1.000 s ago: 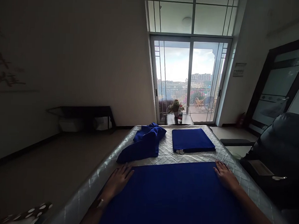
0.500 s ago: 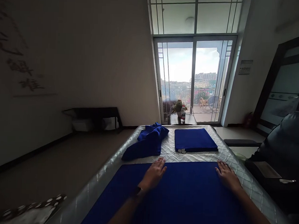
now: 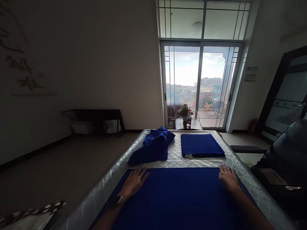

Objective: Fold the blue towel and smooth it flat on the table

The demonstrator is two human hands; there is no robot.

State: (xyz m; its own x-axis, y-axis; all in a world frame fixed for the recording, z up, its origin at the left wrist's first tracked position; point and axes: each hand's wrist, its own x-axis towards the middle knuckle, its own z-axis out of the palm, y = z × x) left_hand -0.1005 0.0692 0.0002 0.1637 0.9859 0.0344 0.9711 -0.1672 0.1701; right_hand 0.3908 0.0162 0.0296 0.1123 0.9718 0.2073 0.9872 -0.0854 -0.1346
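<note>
A blue cloth [image 3: 180, 199] lies spread flat across the near part of a silvery quilted table cover [image 3: 177, 144]. On its far left corner rests my left hand [image 3: 133, 183], palm down with the fingers apart. My right hand [image 3: 228, 179] lies at the far right corner, fingers stretched over the cloth's edge. Beyond the hands, a crumpled blue cloth [image 3: 156, 145] is heaped on the left. To its right sits a neatly folded blue cloth [image 3: 202, 145] with small white tags at its near edge.
A small dark table [image 3: 179, 124] with a potted plant [image 3: 185, 111] and a bottle [image 3: 189, 118] stands before the sliding glass door [image 3: 200, 83]. At right is a dark chair [image 3: 290, 153]. A polka-dot cloth [image 3: 31, 213] shows at lower left.
My left hand has slid left along the cloth's far edge to its corner. My right hand stays near the right corner, its fingers slightly shifted. The view has moved a little.
</note>
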